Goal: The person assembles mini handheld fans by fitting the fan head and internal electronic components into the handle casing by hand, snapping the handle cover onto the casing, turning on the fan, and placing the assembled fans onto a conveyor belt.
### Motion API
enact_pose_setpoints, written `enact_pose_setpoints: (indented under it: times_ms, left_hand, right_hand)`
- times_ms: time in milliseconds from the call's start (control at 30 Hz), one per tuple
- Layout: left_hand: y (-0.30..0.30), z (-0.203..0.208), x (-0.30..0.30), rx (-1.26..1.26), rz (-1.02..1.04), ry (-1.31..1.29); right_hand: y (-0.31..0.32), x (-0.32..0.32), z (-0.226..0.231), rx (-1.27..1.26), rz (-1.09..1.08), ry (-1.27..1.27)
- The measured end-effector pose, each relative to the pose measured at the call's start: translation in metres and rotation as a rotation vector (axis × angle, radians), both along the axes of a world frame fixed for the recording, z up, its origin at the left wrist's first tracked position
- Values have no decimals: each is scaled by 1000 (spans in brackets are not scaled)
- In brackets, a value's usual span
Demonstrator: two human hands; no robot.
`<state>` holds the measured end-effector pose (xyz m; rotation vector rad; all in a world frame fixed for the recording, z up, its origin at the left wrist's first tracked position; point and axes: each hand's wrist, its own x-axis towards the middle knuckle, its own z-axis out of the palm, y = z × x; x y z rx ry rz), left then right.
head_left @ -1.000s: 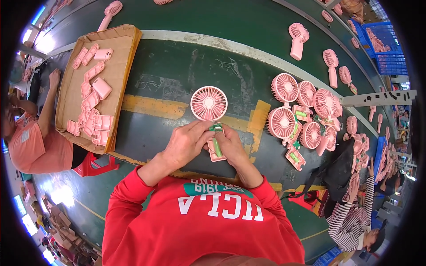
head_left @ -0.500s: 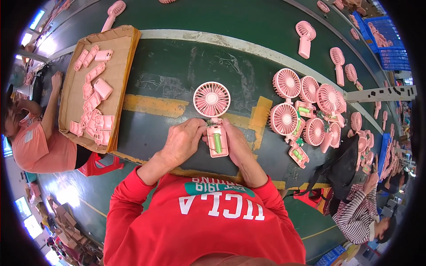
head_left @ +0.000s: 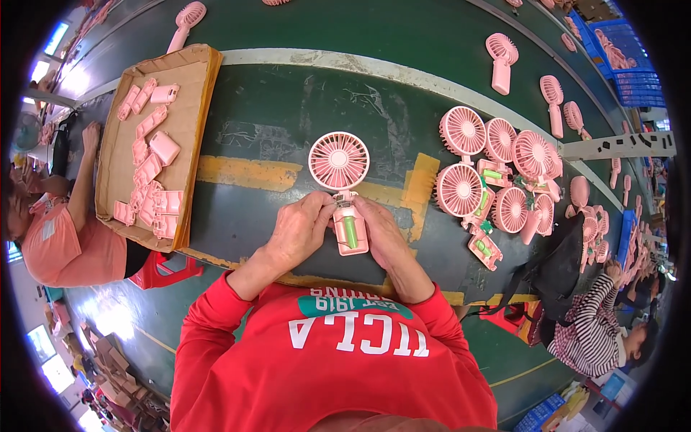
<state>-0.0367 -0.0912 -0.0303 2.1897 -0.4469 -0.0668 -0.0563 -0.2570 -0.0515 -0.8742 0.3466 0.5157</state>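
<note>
A pink handheld fan (head_left: 339,161) lies in front of me with its round grille pointing away. Its handle is uncovered, and a green battery cell (head_left: 350,231) shows inside. My left hand (head_left: 298,229) pinches at the top left of the handle, fingertips at the neck near the small circuit board. My right hand (head_left: 379,232) is closed along the handle's right side, thumb near the neck. What exactly the left fingertips pinch is too small to make out.
A cardboard tray (head_left: 201,129) of pink handle covers (head_left: 165,147) stands at the left. Several fans (head_left: 461,189) with uncovered handles are heaped at the right. Beyond a pale rail, finished-looking fans (head_left: 502,63) lie on a green belt. A blue crate (head_left: 637,83) stands far right. Co-workers sit on both sides.
The fan and both hands have shifted very slightly left in the picture. My fingers keep their place around the fan's neck. The co-worker at the right has moved a little.
</note>
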Motion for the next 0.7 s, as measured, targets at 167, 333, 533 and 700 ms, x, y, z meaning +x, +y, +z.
enact_pose_setpoints:
  times_ms: [167,333,533,700]
  left_hand:
    - [0,2,0,57,-28,-59]
    - [-1,5,-2,125,-62,-115]
    - [-1,7,-1,93,-138,-202]
    - [1,7,-2,163,-238,-314]
  right_hand:
    - [-2,-1,-1,-20,52,-19]
    - [-1,-2,1,-45,42,-54]
    - [-3,-2,2,-68,62,-48]
    - [-8,-5,2,-57,111,-67]
